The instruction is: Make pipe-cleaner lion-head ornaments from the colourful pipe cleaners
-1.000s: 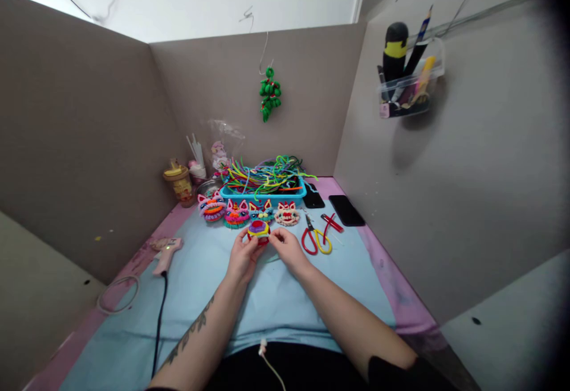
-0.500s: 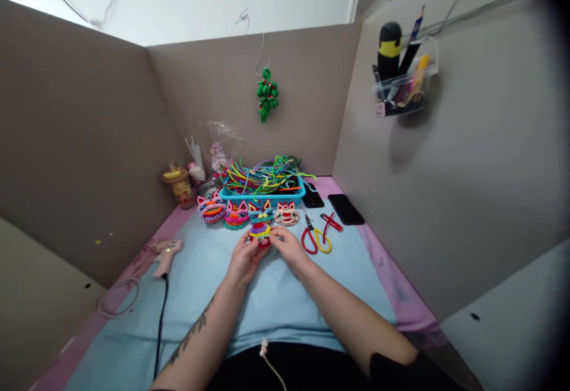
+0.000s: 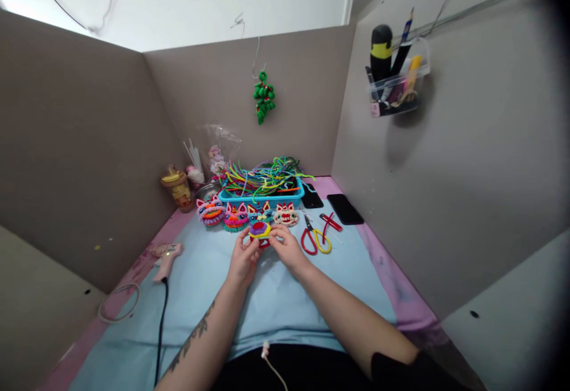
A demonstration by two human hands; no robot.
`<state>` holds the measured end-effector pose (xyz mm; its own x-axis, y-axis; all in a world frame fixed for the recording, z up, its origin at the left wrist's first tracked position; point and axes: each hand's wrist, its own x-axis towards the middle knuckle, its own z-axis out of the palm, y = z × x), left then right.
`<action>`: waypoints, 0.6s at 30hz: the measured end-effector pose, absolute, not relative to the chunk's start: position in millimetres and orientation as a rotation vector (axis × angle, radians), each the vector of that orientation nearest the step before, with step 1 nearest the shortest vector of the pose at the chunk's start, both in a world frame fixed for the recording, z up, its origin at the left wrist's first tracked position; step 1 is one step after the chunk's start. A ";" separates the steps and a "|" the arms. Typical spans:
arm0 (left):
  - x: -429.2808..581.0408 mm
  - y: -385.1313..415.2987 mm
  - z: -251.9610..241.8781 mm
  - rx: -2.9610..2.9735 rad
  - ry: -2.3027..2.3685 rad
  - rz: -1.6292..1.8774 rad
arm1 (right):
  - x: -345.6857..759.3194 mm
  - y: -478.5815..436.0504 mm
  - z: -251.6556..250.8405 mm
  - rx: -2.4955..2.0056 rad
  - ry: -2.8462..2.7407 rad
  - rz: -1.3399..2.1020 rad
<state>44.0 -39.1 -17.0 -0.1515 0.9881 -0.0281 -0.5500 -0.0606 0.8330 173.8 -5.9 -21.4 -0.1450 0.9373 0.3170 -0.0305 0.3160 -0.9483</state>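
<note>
Between my two hands is a small round pipe-cleaner piece (image 3: 260, 230) with red, purple and yellow rings and a red part below. My left hand (image 3: 244, 256) grips its left side, fingers closed. On the opposite side, the fingertips of my right hand (image 3: 285, 245) pinch its edge. Just beyond stand several finished pipe-cleaner animal heads, among them a pink and orange one (image 3: 236, 218), a teal one (image 3: 260, 213) and a white and red one (image 3: 285, 215). Scissors (image 3: 316, 240) with one red and one yellow handle lie to the right of my right hand.
A blue tray (image 3: 262, 199) heaped with coloured pipe cleaners stands at the back. A pink glue gun (image 3: 168, 261) with a black cord lies at left, near a lidded cup (image 3: 178, 190). Two dark phones, one a larger black phone (image 3: 345, 209), lie at right. Grey partitions enclose three sides.
The held piece has tilted slightly, so more of its red centre and lower red part shows. Both hands keep their grip. The whole view has shifted a little.
</note>
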 end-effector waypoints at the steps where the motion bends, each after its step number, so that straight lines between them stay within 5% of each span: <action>1: 43.7 -38.7 -17.7 0.696 0.881 1.554 | 173.8 -6.5 -20.6 -0.888 -1.454 1.071; 9: 46.7 -44.3 -14.8 1.135 1.175 1.720 | 179.9 -9.9 -8.8 -0.845 -1.502 0.988; 18: 44.1 -44.0 -19.0 1.394 1.090 1.566 | 188.4 -0.6 -8.4 -0.747 -1.030 1.770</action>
